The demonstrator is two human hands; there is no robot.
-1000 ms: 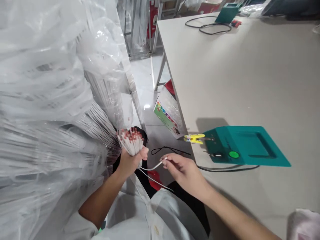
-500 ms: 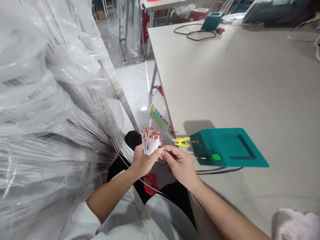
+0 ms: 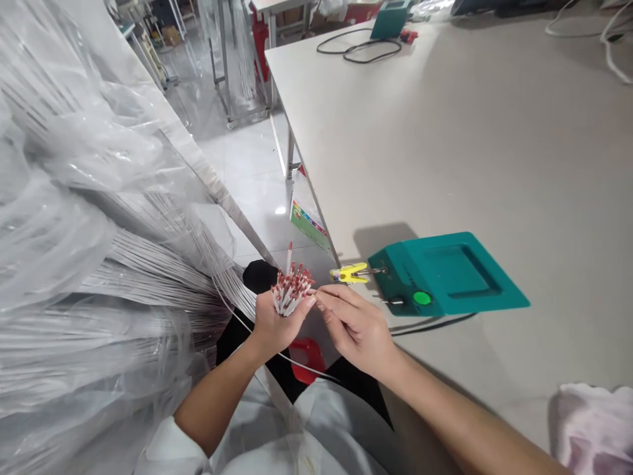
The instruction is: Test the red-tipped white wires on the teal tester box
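My left hand [image 3: 277,324] is wrapped round a bundle of white wires [image 3: 291,290], whose reddish copper-coloured ends point up and away from me. One wire stands up above the others. My right hand [image 3: 357,324] is beside the left thumb, its thumb and fingers drawn together at the bundle's right side. Whatever lies between those fingertips is too small to make out. To the right, on the table, sits a green device [image 3: 445,274] with a round green button and a yellow clip [image 3: 349,272] on its metal prong.
Plastic-wrapped bundles of white wire [image 3: 148,264] fill the left side. The pale table [image 3: 445,145] takes up the right, with a second green device [image 3: 390,21] and black cable at its far end. A patterned cloth [image 3: 593,422] lies lower right. Something red [image 3: 307,361] is below my hands.
The view has shifted a little, so the table and device appear higher and further left. My right fingers have straightened somewhat beside the left thumb. My left hand still grips the wires.
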